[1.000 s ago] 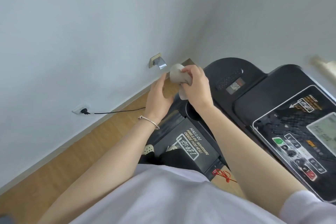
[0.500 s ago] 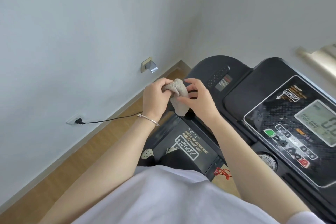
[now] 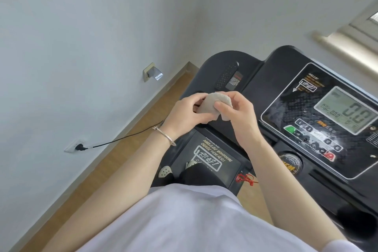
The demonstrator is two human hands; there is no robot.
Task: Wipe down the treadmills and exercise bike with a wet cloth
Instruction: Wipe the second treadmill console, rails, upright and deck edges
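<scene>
Holding the bunched cloth (image 3: pixel 208 104) over the treadmill (image 3: pixel 272 75), left of its display (image 3: pixel 345 112) | left hand (image 3: pixel 184 112) and right hand (image 3: pixel 239 116) both have their grip curled round it | power cord (image 3: pixel 122 138) runs to the wall socket (image 3: pixel 75 146) at left

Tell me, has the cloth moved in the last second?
Yes. The cloth was slightly above the red-and-black label; now it sits below that label, lower in view and nearer the person.
</scene>
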